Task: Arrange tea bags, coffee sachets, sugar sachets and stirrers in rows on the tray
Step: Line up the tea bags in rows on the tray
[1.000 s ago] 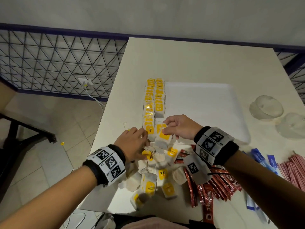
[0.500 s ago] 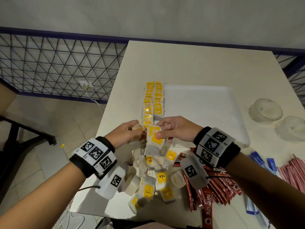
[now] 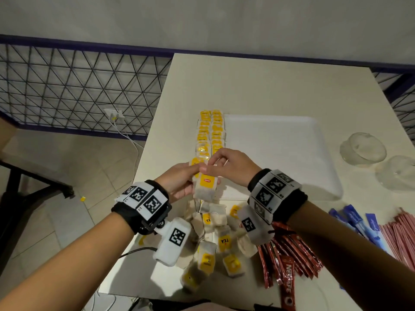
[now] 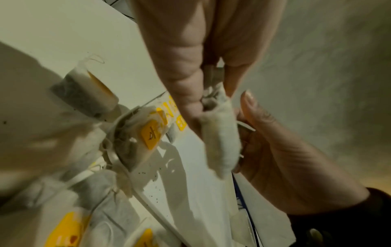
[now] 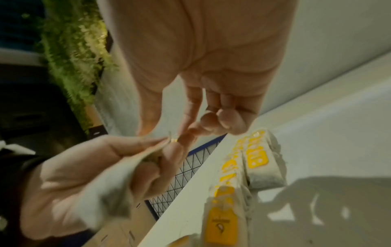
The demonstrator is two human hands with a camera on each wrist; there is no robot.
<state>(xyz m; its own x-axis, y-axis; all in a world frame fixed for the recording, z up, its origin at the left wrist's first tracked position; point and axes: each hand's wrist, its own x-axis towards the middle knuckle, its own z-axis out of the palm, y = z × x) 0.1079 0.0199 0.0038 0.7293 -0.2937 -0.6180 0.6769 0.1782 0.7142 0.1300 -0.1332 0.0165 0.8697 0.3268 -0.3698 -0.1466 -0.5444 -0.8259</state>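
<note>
On the white table (image 3: 269,86) the tray (image 3: 280,153) carries two tea-bag rows (image 3: 210,131) along its left edge, while a loose pile of tea bags (image 3: 215,239) lies at the table's near edge. Above the tray's near left corner, the left hand (image 3: 179,182) and right hand (image 3: 231,167) both pinch one tea bag (image 3: 205,187) with curled fingers, its pouch hanging below. Set down carelessly, it may land crooked, or its string may snag and shift neighbouring bags.
</note>
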